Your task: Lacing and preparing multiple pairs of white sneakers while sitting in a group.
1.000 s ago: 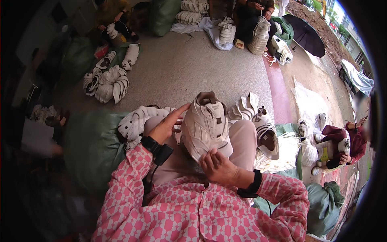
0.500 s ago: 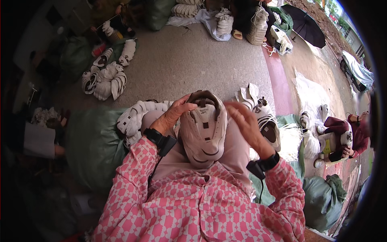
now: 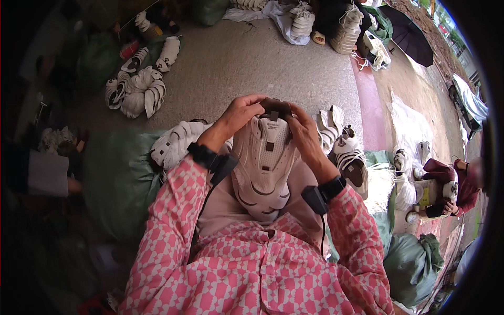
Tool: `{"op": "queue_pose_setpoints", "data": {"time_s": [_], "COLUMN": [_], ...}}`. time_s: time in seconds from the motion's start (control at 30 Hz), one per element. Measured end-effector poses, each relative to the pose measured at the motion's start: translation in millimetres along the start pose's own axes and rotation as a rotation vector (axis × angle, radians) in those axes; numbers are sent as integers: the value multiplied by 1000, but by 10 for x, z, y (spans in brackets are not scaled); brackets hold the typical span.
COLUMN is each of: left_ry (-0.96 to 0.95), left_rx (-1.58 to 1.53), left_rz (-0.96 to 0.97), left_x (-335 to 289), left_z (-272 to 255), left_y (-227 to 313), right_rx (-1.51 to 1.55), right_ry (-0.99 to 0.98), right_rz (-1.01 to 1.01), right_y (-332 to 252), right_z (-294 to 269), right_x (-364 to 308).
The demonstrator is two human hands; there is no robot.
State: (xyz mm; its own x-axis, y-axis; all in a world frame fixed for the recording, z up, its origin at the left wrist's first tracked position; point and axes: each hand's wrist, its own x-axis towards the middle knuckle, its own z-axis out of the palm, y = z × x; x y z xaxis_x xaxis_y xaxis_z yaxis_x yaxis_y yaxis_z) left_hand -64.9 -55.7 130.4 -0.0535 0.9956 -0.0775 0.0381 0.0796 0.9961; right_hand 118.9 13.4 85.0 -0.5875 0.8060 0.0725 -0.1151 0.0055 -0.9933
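A white shoe upper [image 3: 265, 157] with a perforated tongue and dark brown collar lies across my lap, toe toward me. More toe edges show below its toe, so other uppers seem nested under it. My left hand [image 3: 237, 118] pinches the collar's left side, fingers curled over the brown lining. On the other side my right hand [image 3: 305, 131] grips the collar edge, thumb and fingers closed on it. Beside my left knee is a row of nested white uppers [image 3: 178, 140]. Near my right forearm sits a laced upper [image 3: 353, 169] with a dark inside.
A big green sack [image 3: 118, 184] stands at my left, another green sack [image 3: 413, 268] at lower right. White laces [image 3: 379, 186] hang at the right. Uppers [image 3: 140, 94] are piled on the floor ahead. A person [image 3: 455, 191] sits far right, near a black umbrella [image 3: 407, 35].
My right hand has come in from beside the upper and taken hold of the collar. My left hand has slid up along the collar, and the heel end now stands farther away.
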Motion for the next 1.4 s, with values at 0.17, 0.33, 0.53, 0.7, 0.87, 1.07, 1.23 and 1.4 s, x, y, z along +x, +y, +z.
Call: {"op": "queue_pose_setpoints", "data": {"time_s": [0.17,0.33,0.53,0.7,0.87,1.07,1.23,1.4], "left_ry": [187,249,155,138,55,-1,180,301], "left_rx": [-223,-443,-584,-620,-693,-574,-504,-821], "left_rz": [-304,-230,-306,-353,-326,-287,-363,-165], "left_x": [-54,-288,-426,-650,-1005,-1116,-1201,-1370], "left_z": [90,-81,-96,-95,-307,-203,-239,-379], "left_y": [-443,-671,-577,-625,-610,-483,-473,-682], "right_rx": [12,283,-612,-648,-84,-624,-209,-135], "right_ry": [-214,-257,-555,-544,-490,-605,-293,-97], "right_rz": [261,345,-494,-255,129,-363,61,120], "right_y": [80,271,926,491,53,487,661,511], "right_z": [-87,-281,-607,-383,-276,-337,-183,-82], "right_x": [150,117,53,-58,-297,-167,-223,-317]}}
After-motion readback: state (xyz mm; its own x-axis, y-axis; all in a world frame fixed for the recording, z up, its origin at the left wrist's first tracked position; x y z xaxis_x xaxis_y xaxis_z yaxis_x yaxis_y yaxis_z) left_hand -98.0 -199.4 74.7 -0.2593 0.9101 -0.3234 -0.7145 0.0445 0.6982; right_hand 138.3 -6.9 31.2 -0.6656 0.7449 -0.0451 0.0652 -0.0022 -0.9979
